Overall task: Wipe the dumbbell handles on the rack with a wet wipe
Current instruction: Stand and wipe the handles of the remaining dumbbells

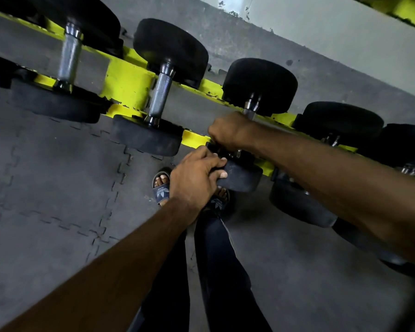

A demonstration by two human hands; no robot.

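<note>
I see the right hand [230, 133] curled tight round the knurled metal handle [250, 110] of a black rubber-headed dumbbell [259, 85]. The left hand [194, 180] grips its near head. This dumbbell lies across the yellow painted metal rack [130, 79], between other dumbbells [162, 92].

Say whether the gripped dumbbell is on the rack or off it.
On the rack: the dumbbell lies across the yellow rails, heads level with the neighbours.
</note>
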